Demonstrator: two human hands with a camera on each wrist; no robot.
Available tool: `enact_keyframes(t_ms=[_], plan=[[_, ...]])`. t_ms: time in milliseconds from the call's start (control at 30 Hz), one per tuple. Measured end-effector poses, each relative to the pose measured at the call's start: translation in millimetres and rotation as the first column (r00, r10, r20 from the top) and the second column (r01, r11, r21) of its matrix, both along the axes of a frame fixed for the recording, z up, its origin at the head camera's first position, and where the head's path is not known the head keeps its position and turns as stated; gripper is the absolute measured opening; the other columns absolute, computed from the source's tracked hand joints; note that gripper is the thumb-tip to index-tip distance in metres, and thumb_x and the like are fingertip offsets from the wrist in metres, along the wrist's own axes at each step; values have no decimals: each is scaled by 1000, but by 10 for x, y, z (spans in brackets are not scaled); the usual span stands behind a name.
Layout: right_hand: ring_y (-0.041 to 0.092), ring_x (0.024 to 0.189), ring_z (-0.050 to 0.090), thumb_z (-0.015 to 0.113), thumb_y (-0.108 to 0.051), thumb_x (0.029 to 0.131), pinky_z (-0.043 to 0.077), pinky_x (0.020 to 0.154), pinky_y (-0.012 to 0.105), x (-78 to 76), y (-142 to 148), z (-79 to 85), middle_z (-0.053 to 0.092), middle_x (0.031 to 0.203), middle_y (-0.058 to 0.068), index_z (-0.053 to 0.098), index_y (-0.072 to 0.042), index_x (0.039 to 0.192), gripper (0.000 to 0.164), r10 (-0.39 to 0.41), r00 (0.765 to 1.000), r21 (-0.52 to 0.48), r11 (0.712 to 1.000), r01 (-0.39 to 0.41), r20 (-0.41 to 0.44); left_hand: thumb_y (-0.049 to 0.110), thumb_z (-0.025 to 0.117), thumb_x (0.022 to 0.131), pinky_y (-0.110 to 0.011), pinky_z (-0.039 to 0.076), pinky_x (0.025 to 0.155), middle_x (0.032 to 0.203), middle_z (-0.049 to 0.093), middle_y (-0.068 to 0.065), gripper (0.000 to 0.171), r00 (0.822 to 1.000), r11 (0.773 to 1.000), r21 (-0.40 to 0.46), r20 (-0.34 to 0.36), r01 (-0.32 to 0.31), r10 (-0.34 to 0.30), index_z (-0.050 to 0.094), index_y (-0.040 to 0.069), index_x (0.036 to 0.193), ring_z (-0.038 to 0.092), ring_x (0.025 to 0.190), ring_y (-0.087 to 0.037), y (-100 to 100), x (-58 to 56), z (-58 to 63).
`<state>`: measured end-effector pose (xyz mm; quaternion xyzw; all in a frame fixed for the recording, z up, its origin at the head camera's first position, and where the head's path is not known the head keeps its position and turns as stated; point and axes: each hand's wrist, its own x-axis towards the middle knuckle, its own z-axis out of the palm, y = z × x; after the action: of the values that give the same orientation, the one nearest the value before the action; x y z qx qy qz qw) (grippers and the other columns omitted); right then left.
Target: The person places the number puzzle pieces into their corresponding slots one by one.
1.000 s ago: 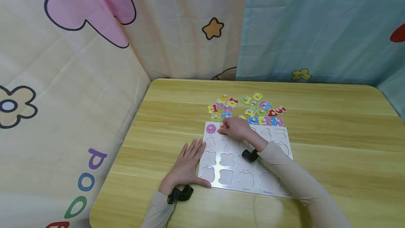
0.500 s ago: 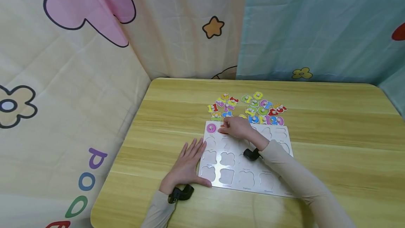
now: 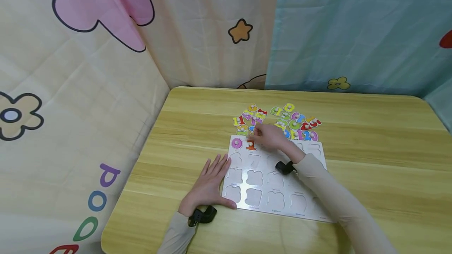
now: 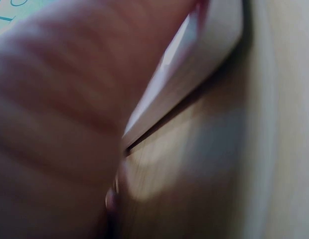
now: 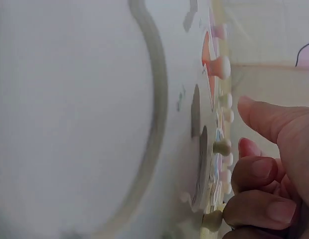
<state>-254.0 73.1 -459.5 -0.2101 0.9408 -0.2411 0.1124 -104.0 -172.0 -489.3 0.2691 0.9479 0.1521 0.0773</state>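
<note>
A white number puzzle board (image 3: 265, 191) with shaped recesses lies on the wooden table. My left hand (image 3: 206, 187) rests spread at its left edge, the thumb at the near corner; up close, the left wrist view shows the hand (image 4: 70, 114) against the board's side (image 4: 199, 64). A pink 0 piece (image 3: 237, 143) and an orange-red 1 piece (image 3: 251, 145) sit in the top row. Just right of the 1, my right hand (image 3: 270, 135) hovers over the board's far edge. In the right wrist view its thumb stands apart from the loosely bent fingers, holding nothing; the 1's knob (image 5: 222, 67) is nearby.
Several colourful knobbed number pieces (image 3: 294, 124) lie in two loose groups beyond the board's far edge. Wooden table (image 3: 374, 148) extends around the board. Printed curtains (image 3: 212, 50) hang behind and at the left.
My right hand has let go of the orange-red 1 and lifted slightly away to the right, leaving the piece in view on the board. The left hand stays put.
</note>
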Motion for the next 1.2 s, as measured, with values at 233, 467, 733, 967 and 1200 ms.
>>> enact_keyframes(t_ms=[233, 467, 733, 967, 1200], plan=[[18, 53, 43, 63, -39, 91, 29, 47, 29, -171, 155, 22, 45, 61, 1, 54, -12, 80, 30, -71, 997, -53, 996, 69, -22, 77, 69, 59, -46, -5, 113, 159, 1, -6, 132, 1000, 1000, 11, 7, 3, -3, 9, 7, 153, -4, 143, -25, 12, 2, 1], [19, 53, 43, 65, -33, 90, 31, 45, 29, -190, 449, 158, 48, 62, 3, 57, -8, 84, 27, -123, 992, -92, 989, 119, -39, 78, 68, 58, -46, -4, 113, 159, 1, -7, 132, 1000, 1000, 4, -2, 3, -3, 9, 7, 153, -4, 143, -26, 11, -6, 0], [20, 46, 41, 64, -35, 91, 26, 43, 29, -245, 820, 233, 43, 58, 2, 56, -8, 83, 29, -194, 978, -82, 979, 189, -70, 77, 69, 58, -47, -3, 113, 158, 3, -8, 132, 1000, 1000, 6, -8, 2, -2, 10, 6, 152, -2, 143, -27, 0, -2, 10], [21, 48, 47, 63, -41, 90, 33, 45, 30, -199, 891, 251, 48, 63, 4, 57, -8, 83, 35, -200, 980, 31, 979, 200, 14, 77, 69, 58, -48, -3, 113, 159, 3, -7, 132, 1000, 1000, 5, -8, 1, -1, 10, 6, 152, -2, 143, -27, -2, -2, 15], [20, 58, 48, 64, -46, 87, 33, 48, 31, -109, 860, 147, 51, 62, 1, 58, -11, 73, 38, -189, 980, 174, 969, 175, 65, 77, 69, 58, -48, -3, 113, 159, 4, -9, 132, 1000, 1000, 30, -13, 7, -6, 11, 5, 152, -2, 143, -28, -7, 2, -4]])
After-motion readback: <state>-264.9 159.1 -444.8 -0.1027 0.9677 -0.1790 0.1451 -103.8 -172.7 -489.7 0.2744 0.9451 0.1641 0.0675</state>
